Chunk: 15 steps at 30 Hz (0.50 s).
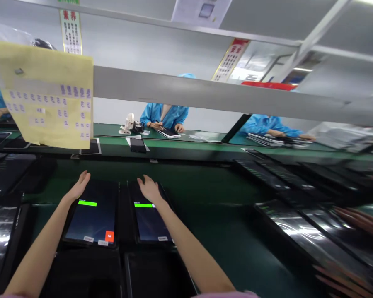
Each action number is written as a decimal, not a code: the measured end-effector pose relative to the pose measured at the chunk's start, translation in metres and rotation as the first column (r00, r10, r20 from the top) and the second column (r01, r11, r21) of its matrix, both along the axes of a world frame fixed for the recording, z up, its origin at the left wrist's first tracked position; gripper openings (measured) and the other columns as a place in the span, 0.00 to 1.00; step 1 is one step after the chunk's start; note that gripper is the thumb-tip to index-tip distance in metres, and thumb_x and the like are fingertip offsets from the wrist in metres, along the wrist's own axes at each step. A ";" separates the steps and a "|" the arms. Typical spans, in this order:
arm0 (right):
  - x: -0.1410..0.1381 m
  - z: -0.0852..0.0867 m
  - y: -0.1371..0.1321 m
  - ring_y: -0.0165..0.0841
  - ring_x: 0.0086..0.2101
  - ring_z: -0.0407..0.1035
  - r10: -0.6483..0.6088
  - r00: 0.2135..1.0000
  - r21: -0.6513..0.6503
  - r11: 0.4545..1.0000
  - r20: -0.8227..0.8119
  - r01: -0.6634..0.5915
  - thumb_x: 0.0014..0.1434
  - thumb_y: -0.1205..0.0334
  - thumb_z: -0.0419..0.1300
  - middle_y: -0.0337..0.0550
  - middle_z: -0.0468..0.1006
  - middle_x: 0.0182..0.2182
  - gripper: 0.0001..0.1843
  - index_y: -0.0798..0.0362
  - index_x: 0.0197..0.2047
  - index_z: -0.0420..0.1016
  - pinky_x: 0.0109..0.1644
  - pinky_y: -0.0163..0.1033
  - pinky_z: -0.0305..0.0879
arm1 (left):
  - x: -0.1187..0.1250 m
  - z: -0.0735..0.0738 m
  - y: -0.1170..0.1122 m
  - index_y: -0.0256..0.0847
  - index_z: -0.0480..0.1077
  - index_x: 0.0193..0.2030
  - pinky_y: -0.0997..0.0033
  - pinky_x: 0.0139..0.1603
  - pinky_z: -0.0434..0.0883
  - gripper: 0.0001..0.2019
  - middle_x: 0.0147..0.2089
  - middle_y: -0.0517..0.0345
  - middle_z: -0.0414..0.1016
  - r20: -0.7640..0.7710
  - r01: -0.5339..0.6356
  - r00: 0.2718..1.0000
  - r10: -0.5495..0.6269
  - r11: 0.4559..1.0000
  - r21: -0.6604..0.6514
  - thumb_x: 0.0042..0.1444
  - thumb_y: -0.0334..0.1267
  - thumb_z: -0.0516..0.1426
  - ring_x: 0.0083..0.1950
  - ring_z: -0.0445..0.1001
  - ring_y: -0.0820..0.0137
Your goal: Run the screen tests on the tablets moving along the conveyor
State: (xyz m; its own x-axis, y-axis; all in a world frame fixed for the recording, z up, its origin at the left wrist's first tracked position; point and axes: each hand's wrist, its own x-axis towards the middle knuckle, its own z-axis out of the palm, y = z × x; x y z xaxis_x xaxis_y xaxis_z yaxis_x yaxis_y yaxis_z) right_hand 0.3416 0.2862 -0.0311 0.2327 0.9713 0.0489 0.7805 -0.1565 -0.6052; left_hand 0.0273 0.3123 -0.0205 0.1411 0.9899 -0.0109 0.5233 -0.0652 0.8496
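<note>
Tablets (91,219) lie side by side on the green bench (211,198), each showing a green bar (87,203). The left hand (77,187) and right hand (151,189) hover open, grip spread, pinching nothing. A careless palm dragged across could smear a tablet or shift it out of line.

Glossy glass display panels (95,215), matt green belt (211,194), yellow paper sheet (46,95).
</note>
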 end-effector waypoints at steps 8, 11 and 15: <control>0.092 -0.019 -0.081 0.40 0.60 0.58 -0.003 0.953 -0.021 1.000 -0.303 -0.004 0.62 0.56 0.56 0.56 0.61 0.61 0.33 0.60 0.66 0.54 0.64 0.44 0.54 | 0.012 0.029 -0.026 0.28 0.25 0.69 0.52 0.68 0.46 0.60 0.72 0.31 0.30 -0.303 0.005 0.953 -0.024 0.998 -0.063 0.45 0.66 0.54 0.72 0.34 0.51; 0.088 -0.031 -0.082 0.39 0.63 0.52 -0.014 0.932 -0.014 1.000 -0.363 0.010 0.61 0.55 0.55 0.54 0.56 0.64 0.36 0.60 0.68 0.49 0.66 0.42 0.49 | 0.011 0.036 -0.039 0.32 0.23 0.69 0.52 0.64 0.56 0.59 0.71 0.27 0.38 -0.418 -0.014 0.908 -0.042 0.991 -0.130 0.46 0.67 0.54 0.69 0.48 0.46; 0.084 -0.038 -0.078 0.42 0.63 0.51 -0.022 0.911 -0.008 1.000 -0.412 0.021 0.60 0.62 0.57 0.54 0.55 0.65 0.36 0.58 0.68 0.49 0.67 0.49 0.46 | 0.016 0.038 -0.048 0.34 0.24 0.70 0.50 0.61 0.58 0.58 0.70 0.26 0.41 -0.550 -0.078 0.835 -0.018 0.986 -0.150 0.47 0.68 0.53 0.66 0.55 0.41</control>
